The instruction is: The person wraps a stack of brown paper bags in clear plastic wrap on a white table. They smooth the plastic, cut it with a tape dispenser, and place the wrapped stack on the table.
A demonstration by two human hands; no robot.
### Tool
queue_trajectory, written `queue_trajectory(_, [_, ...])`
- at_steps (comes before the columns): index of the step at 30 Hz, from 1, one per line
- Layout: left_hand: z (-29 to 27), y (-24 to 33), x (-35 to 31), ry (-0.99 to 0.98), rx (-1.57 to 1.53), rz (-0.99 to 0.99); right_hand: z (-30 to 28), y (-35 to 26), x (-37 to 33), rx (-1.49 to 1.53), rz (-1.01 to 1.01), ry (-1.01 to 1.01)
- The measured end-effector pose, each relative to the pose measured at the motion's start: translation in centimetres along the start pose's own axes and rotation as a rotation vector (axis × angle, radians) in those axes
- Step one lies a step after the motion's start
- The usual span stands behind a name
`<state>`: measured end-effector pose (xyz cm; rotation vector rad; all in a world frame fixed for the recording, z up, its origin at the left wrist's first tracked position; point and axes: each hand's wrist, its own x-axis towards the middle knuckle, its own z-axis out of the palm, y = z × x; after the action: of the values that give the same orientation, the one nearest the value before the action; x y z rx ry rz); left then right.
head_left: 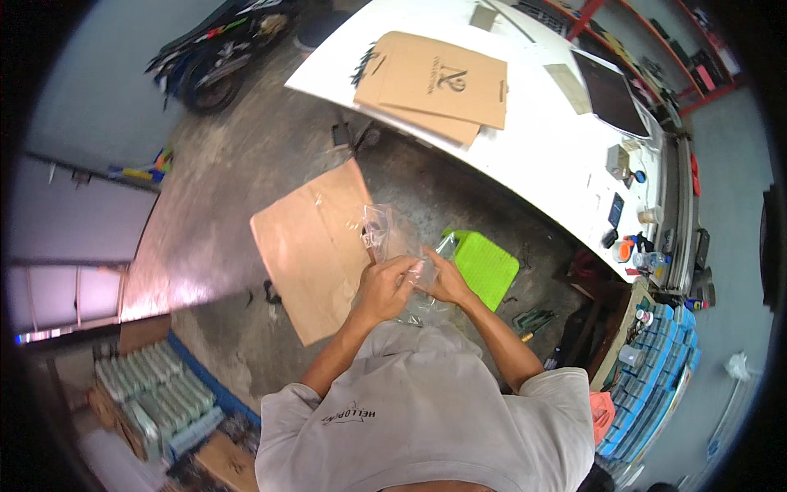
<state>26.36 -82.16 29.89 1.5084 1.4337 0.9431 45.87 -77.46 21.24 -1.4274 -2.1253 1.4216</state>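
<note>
A clear plastic bag (398,234), crinkled and shiny, is held up in front of my body. My left hand (384,289) pinches its lower left part with bent fingers. Close beside it, my right hand (447,280) has its fingers closed on the bag's right side. More clear film hangs below my hands, near my shirt. Whether anything small lies inside the bag I cannot tell. Beyond my left hand a flat brown sheet (307,246) like cardboard lies low over the floor, partly covered by the bag and my hand.
Right of my hands stands a bright green plastic stool (489,266). Ahead is a white table (549,156) carrying flat brown printed cardboard pieces (447,78) and a dark flat panel (611,94). Blue stacked packs (652,369) are at the right, wrapped bundles (156,385) at lower left, a motorbike (217,61) far left.
</note>
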Motion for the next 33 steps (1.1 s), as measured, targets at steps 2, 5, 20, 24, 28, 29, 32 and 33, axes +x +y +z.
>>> queue_trajectory(2, [-1.7,0.4,4.9,-0.098,-0.013,0.188,-1.6,3.4,5.7,0.066,-0.077,0.06])
queue_trajectory(5, [-6.8,0.8,11.6,-0.069,0.078,0.361,-13.3,1.7,10.4,-0.146,0.087,0.259])
queue_trajectory(20, [-15.8,-17.2,34.9,-0.166,-0.117,-0.085,-44.6,-2.8,17.6,-1.035,0.04,1.268])
queue_trajectory(24, [-11.3,-24.9,36.5,-0.202,-0.329,-0.443,-41.5,9.1,20.9,-0.812,-0.015,1.106])
queue_trajectory(28, [-7.0,-27.2,39.8,-0.022,-0.584,-0.906,-40.8,18.2,22.2,-0.722,0.104,1.004])
queue_trajectory(29, [-6.0,-28.2,40.9,0.021,-0.639,-0.975,-40.8,19.5,22.7,-0.744,0.127,0.949])
queue_trajectory(32, [-2.1,-30.0,44.5,0.196,-0.869,-1.075,-40.5,24.2,22.2,-0.774,0.216,0.743])
queue_trajectory(33, [-0.9,-30.5,46.0,0.267,-0.951,-1.087,-40.6,25.3,22.3,-0.783,0.249,0.667])
